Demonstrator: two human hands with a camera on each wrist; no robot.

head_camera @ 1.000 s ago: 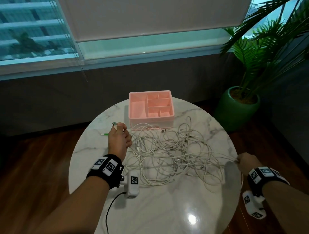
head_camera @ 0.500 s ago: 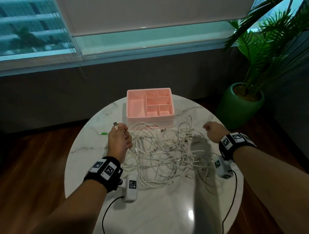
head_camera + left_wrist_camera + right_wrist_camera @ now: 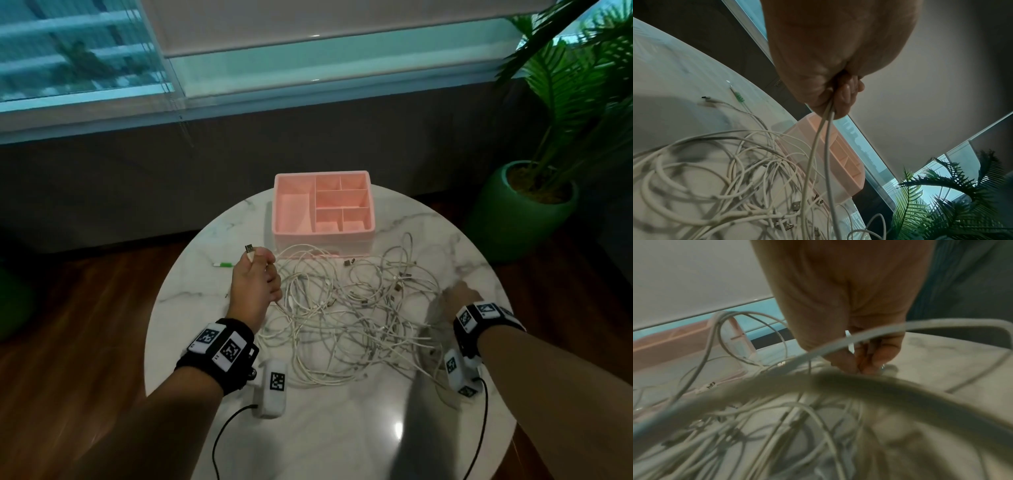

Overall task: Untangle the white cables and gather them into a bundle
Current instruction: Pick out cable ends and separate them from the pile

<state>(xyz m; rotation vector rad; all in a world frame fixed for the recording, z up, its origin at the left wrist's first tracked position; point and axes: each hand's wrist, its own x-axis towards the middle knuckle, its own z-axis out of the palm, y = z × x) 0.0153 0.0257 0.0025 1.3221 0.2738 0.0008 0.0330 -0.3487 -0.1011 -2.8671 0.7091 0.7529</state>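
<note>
A tangle of white cables (image 3: 342, 308) is spread over the middle of the round marble table (image 3: 342, 438). My left hand (image 3: 258, 263) sits at the pile's far left and grips two cable strands (image 3: 824, 146) in a fist, with a USB plug (image 3: 250, 248) sticking out above the thumb. At the pile's right side, my right hand (image 3: 457, 294) is low over the table. In the right wrist view its fingers (image 3: 875, 353) pinch a white cable end (image 3: 849, 340), and a blurred loop crosses close to the lens.
A pink divided organizer (image 3: 322, 205) stands at the table's far edge, touching the cables. A green-tipped cable end (image 3: 224, 264) lies left of my left hand. A potted palm (image 3: 524, 205) stands on the wood floor at right. Black wrist leads trail toward me.
My right hand came in from the table's right edge to the right side of the pile. The left hand kept its grip and place.
</note>
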